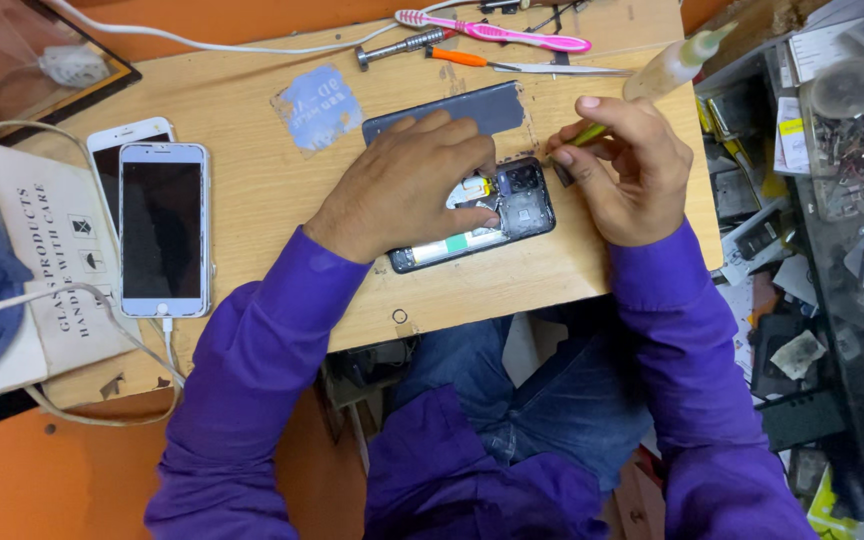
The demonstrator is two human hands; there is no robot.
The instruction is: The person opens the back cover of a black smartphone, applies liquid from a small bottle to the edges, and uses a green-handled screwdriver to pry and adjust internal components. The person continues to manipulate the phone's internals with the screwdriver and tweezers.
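An opened black smartphone (517,213) lies back-side up on the wooden board (252,180), its circuit board and camera module exposed. My left hand (407,185) rests flat on it, fingers pressing its upper part. My right hand (627,170) is closed around a thin yellow-green tool (580,138) whose tip meets the phone's top right corner. The phone's dark grey back cover (487,105) lies just behind my left hand.
Two white phones (162,225) lie at the left, one on a cable, beside a white box (47,260). A pink toothbrush (497,32), screwdrivers, tweezers (562,68) and a squeeze bottle (674,62) line the far edge. Cluttered parts shelves (822,200) stand to the right.
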